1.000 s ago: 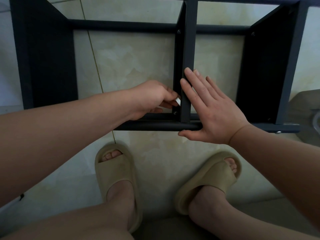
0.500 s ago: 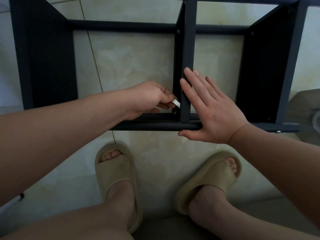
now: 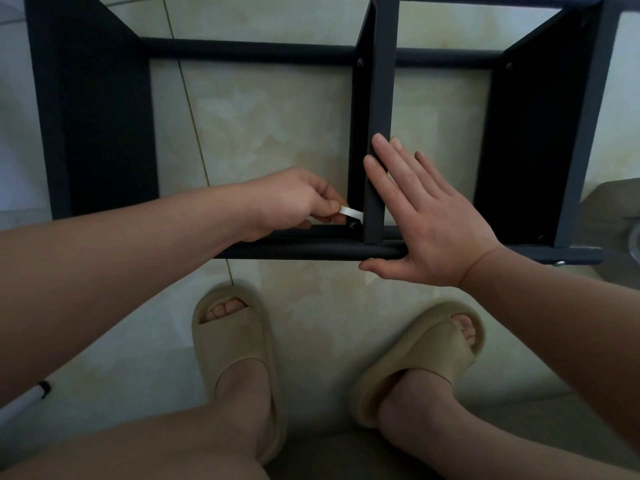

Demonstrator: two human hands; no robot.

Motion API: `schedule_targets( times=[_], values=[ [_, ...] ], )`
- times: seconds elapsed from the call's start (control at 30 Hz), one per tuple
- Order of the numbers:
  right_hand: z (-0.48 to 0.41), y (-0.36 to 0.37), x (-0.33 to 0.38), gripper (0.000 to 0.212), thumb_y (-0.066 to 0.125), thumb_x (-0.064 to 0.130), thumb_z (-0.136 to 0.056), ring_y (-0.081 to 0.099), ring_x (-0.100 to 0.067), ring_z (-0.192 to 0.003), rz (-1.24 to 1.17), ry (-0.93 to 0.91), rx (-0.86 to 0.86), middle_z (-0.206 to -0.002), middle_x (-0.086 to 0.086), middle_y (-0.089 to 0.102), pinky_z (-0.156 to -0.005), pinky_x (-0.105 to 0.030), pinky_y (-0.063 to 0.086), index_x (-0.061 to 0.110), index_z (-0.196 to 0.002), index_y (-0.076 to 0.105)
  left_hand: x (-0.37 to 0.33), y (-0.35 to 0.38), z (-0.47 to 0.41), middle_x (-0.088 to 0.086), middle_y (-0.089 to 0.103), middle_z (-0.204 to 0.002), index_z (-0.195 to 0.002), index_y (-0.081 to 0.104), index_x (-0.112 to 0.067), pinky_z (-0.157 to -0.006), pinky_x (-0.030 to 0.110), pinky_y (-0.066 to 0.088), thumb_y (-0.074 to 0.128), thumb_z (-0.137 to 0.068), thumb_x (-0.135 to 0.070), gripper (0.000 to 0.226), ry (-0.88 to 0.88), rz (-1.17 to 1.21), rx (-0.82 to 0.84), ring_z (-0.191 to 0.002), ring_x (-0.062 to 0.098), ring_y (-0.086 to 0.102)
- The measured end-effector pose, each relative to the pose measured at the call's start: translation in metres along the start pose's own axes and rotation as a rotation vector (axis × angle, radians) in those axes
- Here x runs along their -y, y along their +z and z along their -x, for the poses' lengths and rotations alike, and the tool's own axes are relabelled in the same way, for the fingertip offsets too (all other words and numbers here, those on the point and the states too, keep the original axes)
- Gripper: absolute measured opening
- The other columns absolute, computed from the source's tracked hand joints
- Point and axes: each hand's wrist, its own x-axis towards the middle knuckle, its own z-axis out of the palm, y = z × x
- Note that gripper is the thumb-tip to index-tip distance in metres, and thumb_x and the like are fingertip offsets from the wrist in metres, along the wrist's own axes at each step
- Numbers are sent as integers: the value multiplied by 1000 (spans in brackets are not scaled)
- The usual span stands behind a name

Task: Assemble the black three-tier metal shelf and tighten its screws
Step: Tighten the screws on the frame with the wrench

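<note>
The black metal shelf (image 3: 249, 51) lies on its side on the tiled floor, its panels standing upright. My left hand (image 3: 291, 200) pinches a small flat silver wrench (image 3: 351, 213) whose tip sits at a screw (image 3: 352, 224) in the corner where the middle panel (image 3: 377, 98) meets the near rail (image 3: 304, 251). My right hand (image 3: 422, 220) lies flat with straight fingers against the right side of the middle panel, thumb under the near rail.
My two feet in beige slippers (image 3: 235, 351) stand on the tiles just below the shelf. A white stick with a black tip (image 3: 26, 400) lies at the lower left. A grey object (image 3: 616, 216) sits at the right edge.
My left hand has drawn back a little to the left, so more of the silver wrench shows. The right hand and shelf have not moved.
</note>
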Motion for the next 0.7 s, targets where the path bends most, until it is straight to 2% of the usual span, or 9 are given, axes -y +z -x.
schedule_targets(
  times=[0.33, 0.43, 0.53, 0.7],
  values=[
    [0, -1, 1, 113, 51, 76, -85, 6, -34, -156, 5, 1, -2, -168, -17, 3, -124, -55, 19, 1, -160, 14, 8, -2, 0, -4, 72, -92, -89, 70, -17, -84, 29, 45, 60, -97, -10, 15, 35, -89, 17, -91, 11, 60],
    [0, -1, 1, 113, 51, 76, -85, 5, -34, -156, 8, 3, 7, -168, -17, 2, -125, -54, 18, 1, -160, 13, 8, -3, 0, 8, 73, -101, -90, 72, -16, -88, 34, 46, 61, -96, -11, 14, 53, -144, 7, -91, 16, 59],
    [0, -1, 1, 113, 50, 76, -85, 4, -34, -156, 17, 4, 13, -168, -17, 1, -125, -54, 17, 1, -160, 12, 9, -4, 0, 6, 73, -98, -88, 73, -17, -95, 38, 48, 62, -95, -10, 15, 54, -169, 13, -90, 16, 62],
    [0, 0, 0, 113, 50, 76, -85, 5, -34, -156, 20, -2, 1, -169, -17, 2, -126, -53, 16, 2, -160, 12, 11, -3, 1, -1, 72, -89, -87, 73, -19, -81, 29, 45, 63, -95, -11, 15, 51, -188, 14, -82, 10, 60]
  ],
)
